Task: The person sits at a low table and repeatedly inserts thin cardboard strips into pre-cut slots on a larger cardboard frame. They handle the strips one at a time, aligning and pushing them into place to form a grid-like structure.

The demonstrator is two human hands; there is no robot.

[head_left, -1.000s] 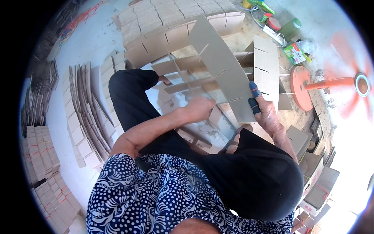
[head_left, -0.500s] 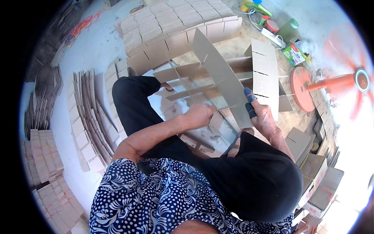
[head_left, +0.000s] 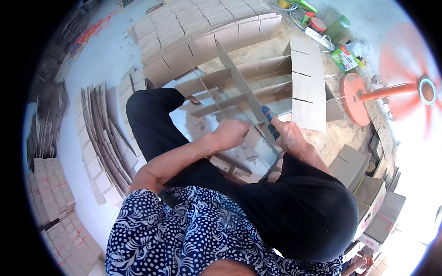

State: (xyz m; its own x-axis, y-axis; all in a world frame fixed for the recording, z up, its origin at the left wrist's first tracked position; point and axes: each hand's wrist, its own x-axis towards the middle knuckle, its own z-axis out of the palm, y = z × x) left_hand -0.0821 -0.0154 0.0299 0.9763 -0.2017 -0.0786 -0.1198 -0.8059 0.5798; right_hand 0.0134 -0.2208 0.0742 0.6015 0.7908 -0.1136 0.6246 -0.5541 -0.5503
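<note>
A cardboard divider grid of interlocking slotted strips spans the space before my knees. My right hand (head_left: 291,137), with blue covers on its thumb and a finger, pinches the near end of a grey-brown cross strip (head_left: 240,82). That strip stands on edge across the long strips (head_left: 267,67). Just left of it, my left hand (head_left: 231,134) is closed in a fist around the near long strip, whose edge shows only a little beside the fingers. To the right, a broad slotted cardboard panel (head_left: 307,87) leans over the long strips.
A big stack of cardboard strips (head_left: 193,27) lies beyond the grid. Further strips (head_left: 103,138) stand in rows at the left, with tied bundles (head_left: 53,188) beside them. At the right are an orange fan (head_left: 355,99), a power strip (head_left: 318,39) and cardboard boxes (head_left: 368,198).
The cross strip has tipped from a leaning, broad-face view to upright on edge and dropped lower into the long strips. My right hand has moved left with it, closer to my left hand.
</note>
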